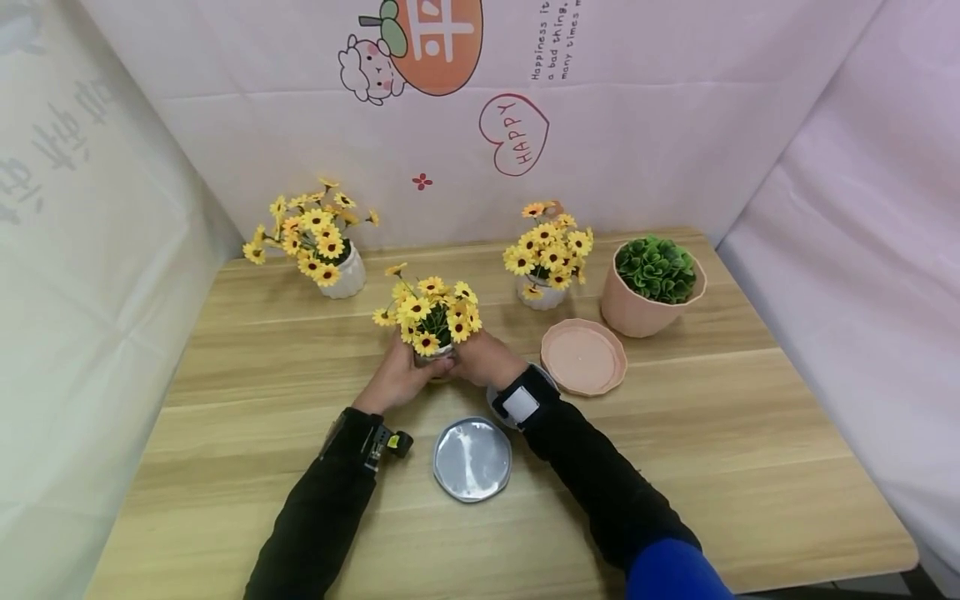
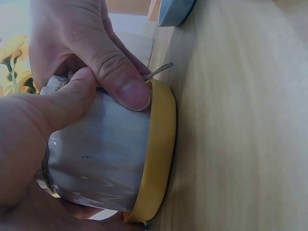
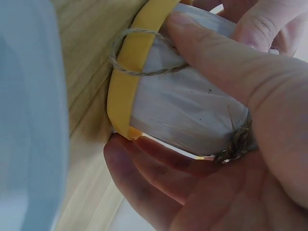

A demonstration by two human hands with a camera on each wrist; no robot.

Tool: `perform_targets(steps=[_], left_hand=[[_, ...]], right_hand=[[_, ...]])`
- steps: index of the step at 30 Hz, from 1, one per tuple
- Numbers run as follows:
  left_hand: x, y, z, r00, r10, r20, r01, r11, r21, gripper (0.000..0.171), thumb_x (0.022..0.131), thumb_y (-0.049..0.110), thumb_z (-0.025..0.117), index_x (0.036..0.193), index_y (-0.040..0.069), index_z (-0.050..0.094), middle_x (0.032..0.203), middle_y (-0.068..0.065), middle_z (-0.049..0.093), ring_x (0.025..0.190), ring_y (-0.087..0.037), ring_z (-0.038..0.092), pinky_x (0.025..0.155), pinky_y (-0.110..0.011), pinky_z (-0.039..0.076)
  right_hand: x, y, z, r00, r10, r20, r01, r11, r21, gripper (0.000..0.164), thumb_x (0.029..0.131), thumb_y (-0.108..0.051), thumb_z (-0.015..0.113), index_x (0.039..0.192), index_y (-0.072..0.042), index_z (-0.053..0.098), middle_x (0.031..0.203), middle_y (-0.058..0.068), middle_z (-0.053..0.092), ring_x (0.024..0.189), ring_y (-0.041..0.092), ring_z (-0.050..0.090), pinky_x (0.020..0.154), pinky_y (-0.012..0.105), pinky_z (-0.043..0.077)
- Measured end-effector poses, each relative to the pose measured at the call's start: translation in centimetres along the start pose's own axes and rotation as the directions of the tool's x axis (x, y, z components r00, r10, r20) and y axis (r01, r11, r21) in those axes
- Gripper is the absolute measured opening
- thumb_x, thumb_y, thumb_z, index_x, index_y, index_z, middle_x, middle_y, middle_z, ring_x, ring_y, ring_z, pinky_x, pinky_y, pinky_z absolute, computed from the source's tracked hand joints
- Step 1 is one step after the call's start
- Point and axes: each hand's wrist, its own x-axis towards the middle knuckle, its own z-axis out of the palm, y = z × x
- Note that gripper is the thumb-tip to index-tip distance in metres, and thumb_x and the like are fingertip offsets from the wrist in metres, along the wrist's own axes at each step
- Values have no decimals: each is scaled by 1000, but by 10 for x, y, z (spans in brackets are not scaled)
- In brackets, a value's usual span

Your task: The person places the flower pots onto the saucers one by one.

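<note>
1. gripping one white flower pot (image 2: 101, 149) between them, both hands meet just left of centre in the head view.
2. left hand (image 1: 393, 377): fingers curled round the pot's left side, thumb laid across its near face toward the upper rim.
3. right hand (image 1: 486, 358): curled about the right side; in the right wrist view the thumb presses the lower wall, fingertips at the edge of a yellow saucer (image 3: 125, 91).
4. pot seated in that saucer; cannot tell whether the saucer rests fully flat on the wooden table (image 1: 247, 467).
5. twine (image 3: 139, 73) at the pot's neck, a loose loop of it hanging across the saucer's rim.
6. yellow daisy-like flowers (image 1: 427, 312) stand out of the pot, above the hands.
7. lower centre of frame: grey saucer (image 1: 472, 460). a second, right of centre, is mostly hidden beneath the right wrist.
8. right of centre: pink saucer (image 1: 583, 357), near a pink pot (image 1: 637, 315) of green foliage (image 1: 660, 271) toward the upper right.
9. two more white pots with similar blooms at the back: left pot (image 1: 347, 275) in the upper left, right pot (image 1: 542, 295) just left of the pink one.
10. behind, a pale cloth printed with a red heart (image 1: 514, 134), top of frame.
</note>
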Motion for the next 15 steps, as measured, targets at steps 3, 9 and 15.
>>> perform_targets(steps=[3,9,15], left_hand=[[3,0,-1,1000,-8,0,8,1000,-4,96,92,13,81,168,14,23,174,-12,28,163,-29,25,137,-47,12],[8,2,-3,1000,-7,0,7,1000,-6,98,91,12,82,168,13,21,174,-13,28,162,-30,25,137,-48,12],[13,-1,-5,1000,10,-1,-10,1000,-4,96,90,11,82,166,12,24,172,-13,31,161,-30,28,137,-47,13]], right_hand=[[3,1,-1,1000,-6,2,6,1000,-23,56,95,-14,78,145,1,57,147,23,61,138,36,59,121,46,46],[8,3,-4,1000,12,1,-12,1000,-3,57,97,-17,77,147,-1,56,149,23,61,138,36,59,120,45,48],[12,4,-5,1000,14,5,-14,1000,28,63,98,-16,77,153,-2,51,155,21,56,143,35,55,122,44,46]])
